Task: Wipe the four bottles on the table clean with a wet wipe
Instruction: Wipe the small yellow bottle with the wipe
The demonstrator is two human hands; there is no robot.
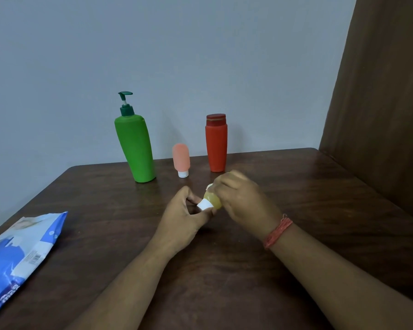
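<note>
A small yellow bottle [214,201] with a white cap [204,205] is held tilted over the table's middle. My left hand [184,219] pinches it at the cap end. My right hand [242,198] is wrapped over its body, with a bit of white wipe [209,186] peeking out by the fingers. Behind them stand a tall green pump bottle [135,148], a small pink bottle [181,159] standing on its white cap, and a red bottle [216,145] with a dark red cap.
A blue wet-wipe pack [19,256] lies at the left edge of the dark wooden table [296,186]. A grey wall runs behind the table. A brown panel [379,103] stands along the right side.
</note>
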